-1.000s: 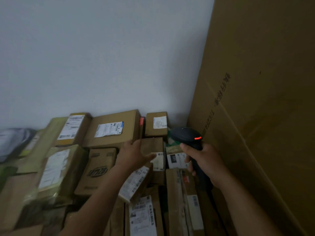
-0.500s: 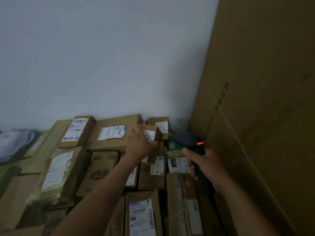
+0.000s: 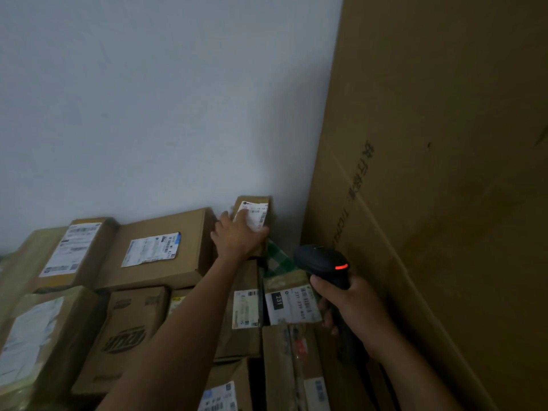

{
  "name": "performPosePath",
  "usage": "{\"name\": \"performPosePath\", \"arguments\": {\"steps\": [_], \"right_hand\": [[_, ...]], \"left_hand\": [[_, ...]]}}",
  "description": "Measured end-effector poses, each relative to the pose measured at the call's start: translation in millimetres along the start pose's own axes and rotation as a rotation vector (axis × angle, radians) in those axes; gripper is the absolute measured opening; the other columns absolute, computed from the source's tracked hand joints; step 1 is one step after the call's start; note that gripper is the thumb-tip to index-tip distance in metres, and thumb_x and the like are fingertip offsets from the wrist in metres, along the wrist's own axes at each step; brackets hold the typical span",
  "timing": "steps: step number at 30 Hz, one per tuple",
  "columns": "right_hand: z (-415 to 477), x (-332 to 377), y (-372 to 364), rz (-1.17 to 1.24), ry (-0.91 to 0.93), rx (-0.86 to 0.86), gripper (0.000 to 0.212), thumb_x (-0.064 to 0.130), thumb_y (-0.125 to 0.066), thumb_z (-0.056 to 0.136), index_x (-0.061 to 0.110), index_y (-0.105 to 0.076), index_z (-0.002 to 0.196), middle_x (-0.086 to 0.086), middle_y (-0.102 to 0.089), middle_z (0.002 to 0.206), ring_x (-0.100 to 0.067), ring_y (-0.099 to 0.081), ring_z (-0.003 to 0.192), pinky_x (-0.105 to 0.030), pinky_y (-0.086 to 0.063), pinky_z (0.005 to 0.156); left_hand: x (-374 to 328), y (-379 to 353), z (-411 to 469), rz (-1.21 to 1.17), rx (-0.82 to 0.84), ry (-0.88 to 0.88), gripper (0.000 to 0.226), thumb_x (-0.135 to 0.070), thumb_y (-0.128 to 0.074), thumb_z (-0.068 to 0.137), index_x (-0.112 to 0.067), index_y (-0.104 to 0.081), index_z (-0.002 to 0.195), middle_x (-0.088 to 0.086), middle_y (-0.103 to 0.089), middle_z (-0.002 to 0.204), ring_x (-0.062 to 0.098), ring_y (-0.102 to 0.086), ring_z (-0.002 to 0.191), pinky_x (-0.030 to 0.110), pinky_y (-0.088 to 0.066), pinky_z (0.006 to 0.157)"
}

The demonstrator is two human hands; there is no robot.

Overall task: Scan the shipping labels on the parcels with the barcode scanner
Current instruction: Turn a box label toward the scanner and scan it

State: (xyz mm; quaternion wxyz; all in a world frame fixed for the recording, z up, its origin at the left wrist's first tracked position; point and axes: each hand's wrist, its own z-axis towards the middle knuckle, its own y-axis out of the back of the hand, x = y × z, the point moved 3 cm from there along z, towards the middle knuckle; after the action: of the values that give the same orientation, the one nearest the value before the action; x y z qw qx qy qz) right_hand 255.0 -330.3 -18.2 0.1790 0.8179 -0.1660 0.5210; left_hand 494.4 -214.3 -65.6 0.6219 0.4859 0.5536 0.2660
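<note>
A: What has changed in the last half second?
B: The left hand [image 3: 238, 234] has carried the small box [image 3: 256, 199] back against the wall [image 3: 148, 114]. Its fingers are spread over the box's white label [image 3: 255, 215].
A: And the scanner?
B: The scanner [image 3: 321, 261] is gripped in the right hand [image 3: 351, 307], its red light on, beside a parcel label [image 3: 292, 304] reading "231".
</note>
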Motion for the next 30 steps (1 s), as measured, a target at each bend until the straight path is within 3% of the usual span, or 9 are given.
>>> {"name": "performPosePath", "arguments": {"steps": [5, 9, 13, 17, 23, 30], "right_hand": [[-2, 3, -5, -0.011, 0.006, 0.014, 0.032, 0.035, -0.07, 0.088, 0.008, -0.062, 0.072, 0.001, -0.059, 0.055, -0.014, -0.055, 0.043, -0.024, -0.043, 0.043], [-5, 4, -9, -0.061, -0.003, 0.016, 0.035, 0.036, -0.069, 0.088, 0.007, -0.061, 0.072, 0.002, -0.059, 0.052, -0.013, -0.055, 0.042, -0.024, -0.044, 0.043], [-9, 6, -9, -0.05, -0.008, 0.015, 0.033, 0.036, -0.069, 0.088, 0.007, -0.061, 0.074, -0.001, -0.06, 0.058, -0.013, -0.055, 0.045, -0.026, -0.044, 0.046], [-14, 7, -10, -0.041, -0.014, 0.024, 0.033, 0.036, -0.069, 0.089, 0.008, -0.062, 0.072, 0.004, -0.058, 0.05, -0.011, -0.054, 0.042, -0.024, -0.044, 0.043], [-25, -1, -12, -0.05, -0.011, 0.06, 0.03, 0.035, -0.068, 0.089, 0.009, -0.063, 0.075, 0.003, -0.06, 0.051, -0.01, -0.055, 0.043, -0.023, -0.045, 0.044], [-30, -7, -13, -0.047, -0.029, 0.067, 0.028, 0.035, -0.069, 0.088, 0.009, -0.064, 0.08, 0.004, -0.061, 0.054, -0.01, -0.056, 0.044, -0.021, -0.046, 0.043]], "left_hand": [[9, -5, 1, 0.034, 0.025, -0.025, 0.093, -0.059, -0.066, 0.084, -0.026, -0.016, 0.155, 0.015, -0.015, 0.157, 0.04, -0.025, 0.14, 0.053, -0.04, 0.108], [13, -1, -8, 0.036, -0.017, -0.008, 0.101, -0.068, -0.066, 0.079, -0.023, -0.016, 0.155, 0.018, -0.014, 0.159, 0.04, -0.022, 0.143, 0.052, -0.033, 0.112], [30, -9, -57, -0.193, -0.166, 0.067, 0.101, -0.052, -0.074, 0.08, -0.018, -0.015, 0.155, 0.017, -0.025, 0.154, 0.036, -0.029, 0.14, 0.048, -0.035, 0.11], [51, -32, -110, -0.166, -0.031, 0.223, 0.096, -0.053, -0.072, 0.082, -0.011, -0.021, 0.151, 0.02, -0.03, 0.149, 0.035, -0.035, 0.134, 0.044, -0.036, 0.108], [51, -41, -137, 0.107, 0.049, 0.222, 0.113, -0.076, -0.063, 0.074, -0.008, -0.016, 0.15, 0.02, -0.027, 0.148, 0.035, -0.031, 0.134, 0.043, -0.032, 0.109], [51, -38, -135, 0.113, 0.18, 0.241, 0.123, -0.078, -0.068, 0.067, -0.006, -0.013, 0.15, 0.026, -0.024, 0.149, 0.04, -0.028, 0.136, 0.045, -0.031, 0.111]]}}
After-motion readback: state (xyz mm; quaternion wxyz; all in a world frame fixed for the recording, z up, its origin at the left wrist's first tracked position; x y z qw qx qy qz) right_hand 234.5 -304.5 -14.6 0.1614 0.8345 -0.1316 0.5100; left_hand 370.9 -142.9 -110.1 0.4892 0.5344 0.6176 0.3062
